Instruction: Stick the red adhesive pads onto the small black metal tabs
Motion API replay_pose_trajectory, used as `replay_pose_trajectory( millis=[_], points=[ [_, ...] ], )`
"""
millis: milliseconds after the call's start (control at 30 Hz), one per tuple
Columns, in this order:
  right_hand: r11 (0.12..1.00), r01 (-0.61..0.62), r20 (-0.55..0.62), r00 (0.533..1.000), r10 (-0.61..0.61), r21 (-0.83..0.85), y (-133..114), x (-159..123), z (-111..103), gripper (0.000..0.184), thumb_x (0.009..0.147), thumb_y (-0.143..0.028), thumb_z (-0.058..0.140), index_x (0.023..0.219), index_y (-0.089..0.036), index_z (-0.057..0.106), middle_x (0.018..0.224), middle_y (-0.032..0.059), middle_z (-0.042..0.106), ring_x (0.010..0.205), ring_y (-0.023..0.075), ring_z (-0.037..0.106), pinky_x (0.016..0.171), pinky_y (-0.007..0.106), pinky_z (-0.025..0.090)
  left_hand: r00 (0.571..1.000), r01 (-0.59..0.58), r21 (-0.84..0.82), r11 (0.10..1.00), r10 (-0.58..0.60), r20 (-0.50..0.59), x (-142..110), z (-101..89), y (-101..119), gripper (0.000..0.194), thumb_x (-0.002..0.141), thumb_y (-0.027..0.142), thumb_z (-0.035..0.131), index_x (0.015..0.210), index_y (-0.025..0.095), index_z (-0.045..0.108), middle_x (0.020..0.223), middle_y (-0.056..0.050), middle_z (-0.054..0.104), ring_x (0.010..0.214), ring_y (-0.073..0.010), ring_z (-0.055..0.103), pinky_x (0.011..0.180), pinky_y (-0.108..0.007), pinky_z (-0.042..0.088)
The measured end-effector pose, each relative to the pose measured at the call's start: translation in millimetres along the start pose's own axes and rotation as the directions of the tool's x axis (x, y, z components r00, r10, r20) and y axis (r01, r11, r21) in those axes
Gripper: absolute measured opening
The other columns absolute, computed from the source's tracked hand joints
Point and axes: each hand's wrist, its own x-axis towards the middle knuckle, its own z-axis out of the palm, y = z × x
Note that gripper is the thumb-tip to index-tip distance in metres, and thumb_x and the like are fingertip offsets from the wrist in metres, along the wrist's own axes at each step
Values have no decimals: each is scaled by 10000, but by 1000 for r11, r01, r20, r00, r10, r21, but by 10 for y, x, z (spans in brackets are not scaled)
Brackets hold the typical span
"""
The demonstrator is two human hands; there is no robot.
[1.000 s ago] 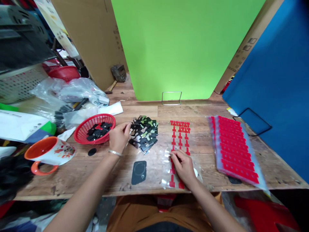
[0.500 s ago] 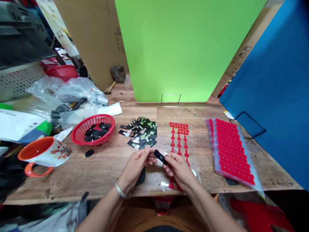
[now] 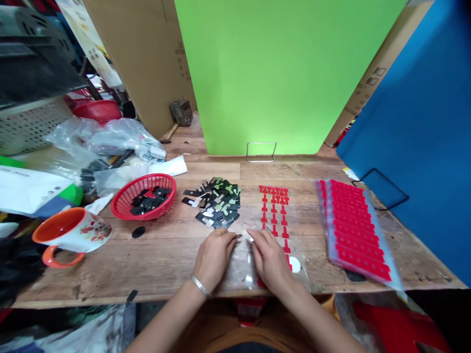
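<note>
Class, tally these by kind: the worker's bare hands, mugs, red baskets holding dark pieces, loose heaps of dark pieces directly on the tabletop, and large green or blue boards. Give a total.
Hands: 2 (left hand, right hand)
Mug: 1
Red basket: 1
Heap of dark pieces: 1
Boards: 2 (green board, blue board)
Total: 7

Left forearm (image 3: 171, 314) and right forearm (image 3: 314, 311) bare, both entering from the lower edge and angled inward. Left hand (image 3: 214, 257) and right hand (image 3: 270, 257) side by side, backs up, fingers curled, a narrow gap between fingertips. Left thumb and forefinger pinched together; closure of right fingertips unclear.
</note>
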Motion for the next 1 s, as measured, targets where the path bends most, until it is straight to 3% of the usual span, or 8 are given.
replay_pose_trajectory(
  millis=[167,367,467,567,633,733,867,1000],
  points=[
    [940,176,127,981,-144,-293,67,22,77,490,838,-59,426,1292,-239,464,1009,119,539,939,239,476,779,371,455,999,-36,174,984,34,16,-42,116,-17,281,881,275,392,844,193,658,799,-74,585,810,-202,551,710,-295,415],
    [937,203,142,975,-168,-284,12,71,80,371,845,-103,473,1183,-232,550,969,101,556,925,229,473,784,353,430,998,-43,231,972,51,-28,-57,173,-59,280,883,298,375,853,202,636,823,-78,592,831,-217,562,704,-305,426],
    [975,158,120,983,-140,-154,114,259,-29,287,827,-116,499,1080,-218,588,945,66,576,903,189,509,777,295,429,999,-30,161,986,33,-12,-26,146,-94,248,865,319,410,846,212,632,819,-70,622,827,-229,585,718,-323,431],
    [987,-53,-51,998,46,-152,401,598,-245,191,820,-110,474,943,-181,601,890,40,612,862,155,544,787,258,414,998,63,-78,995,-63,6,103,107,-99,206,833,366,469,841,221,615,830,-54,664,788,-224,618,711,-326,452],
    [944,-246,-158,964,215,-219,647,840,-405,166,808,-111,458,881,-160,598,862,43,623,820,146,556,755,241,406,985,174,-362,916,-160,67,255,105,-60,196,818,386,492,834,208,572,794,-43,675,718,-202,636,652,-308,486],
    [899,-353,-212,929,304,-261,963,1113,-565,181,795,-111,444,890,-139,596,857,69,629,799,163,560,717,253,390,947,319,-681,659,-242,209,552,155,71,177,800,355,532,832,183,506,704,-26,662,593,-160,632,537,-274,515],
    [856,-413,-178,910,374,-312,1137,1259,-586,124,751,-133,514,808,-161,621,771,56,639,725,170,568,643,247,360,911,402,-790,462,-291,293,985,292,279,125,765,205,596,815,155,494,651,-16,649,519,-120,622,519,-251,531],
    [831,-432,-139,902,409,-351,1125,1303,-564,116,750,-166,529,808,-182,628,774,57,650,738,181,570,626,248,345,873,471,-776,419,-346,343,1361,501,402,103,744,131,618,760,128,516,591,-16,633,461,-96,596,448,-192,495]
  ],
)
